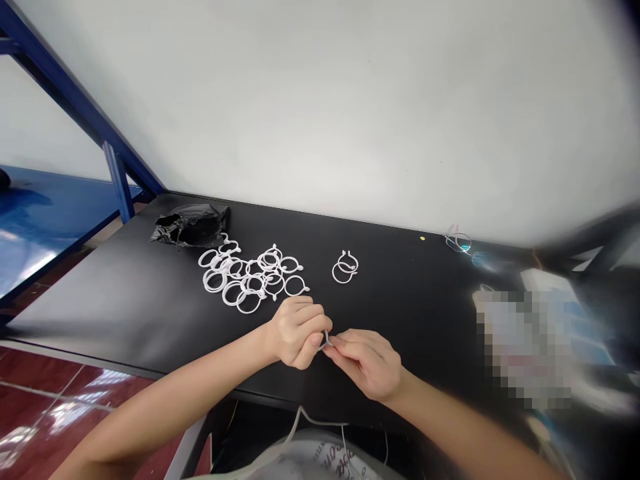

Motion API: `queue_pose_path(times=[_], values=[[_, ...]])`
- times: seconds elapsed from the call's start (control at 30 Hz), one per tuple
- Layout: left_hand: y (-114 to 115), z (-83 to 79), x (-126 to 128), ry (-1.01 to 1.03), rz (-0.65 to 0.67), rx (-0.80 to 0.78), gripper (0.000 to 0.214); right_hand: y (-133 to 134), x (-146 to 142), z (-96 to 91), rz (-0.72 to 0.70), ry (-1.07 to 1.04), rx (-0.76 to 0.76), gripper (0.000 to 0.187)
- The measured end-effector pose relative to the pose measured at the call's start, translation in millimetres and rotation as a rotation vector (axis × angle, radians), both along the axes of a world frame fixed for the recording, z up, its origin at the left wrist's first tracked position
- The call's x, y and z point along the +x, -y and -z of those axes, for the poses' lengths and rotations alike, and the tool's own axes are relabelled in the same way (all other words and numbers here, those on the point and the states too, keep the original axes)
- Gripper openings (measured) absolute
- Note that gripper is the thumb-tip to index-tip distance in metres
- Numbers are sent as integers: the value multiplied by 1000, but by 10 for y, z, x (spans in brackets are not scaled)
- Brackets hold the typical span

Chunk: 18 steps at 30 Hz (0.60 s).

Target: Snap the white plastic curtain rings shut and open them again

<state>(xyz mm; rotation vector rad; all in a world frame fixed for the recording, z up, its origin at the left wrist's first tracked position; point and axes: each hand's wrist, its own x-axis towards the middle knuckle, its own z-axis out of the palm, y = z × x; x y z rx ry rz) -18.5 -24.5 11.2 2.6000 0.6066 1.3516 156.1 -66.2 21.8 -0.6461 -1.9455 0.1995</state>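
Observation:
My left hand (pixel 298 331) and my right hand (pixel 367 363) meet over the front of the black table (pixel 125 307). Both are closed in a pinch on one small white plastic ring (pixel 327 340), of which only a bit shows between the fingertips. A pile of several white rings (pixel 250 273) lies just beyond my left hand. Two more white rings (pixel 345 267) lie together, apart from the pile, beyond both hands.
A crumpled black plastic bag (pixel 193 227) sits at the far left end of the pile. A thin clear ring (pixel 459 242) lies near the white wall at the back right. Blurred objects (pixel 530 333) crowd the right side. A blue metal frame (pixel 115 180) stands at left.

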Motion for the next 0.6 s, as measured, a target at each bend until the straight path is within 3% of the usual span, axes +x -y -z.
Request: queue_pose_path(times=[0.1, 0.2, 0.23, 0.37, 0.6], values=[[-13, -12, 8, -27, -42, -155, 52, -73, 9, 16, -34, -26, -133, 12], [-58, -36, 22, -187, -139, -260, 48, -241, 99, 31, -42, -26, -301, 8], [-80, -37, 29, -256, -182, -261, 47, -313, 144, 39, -13, -19, -330, 15], [-158, 8, 54, -460, -303, -185, 42, -571, 307, 114, 136, 214, -283, 28], [-201, 54, 1, -541, -422, -199, 26, -639, 315, 213, 143, 447, -272, 26]])
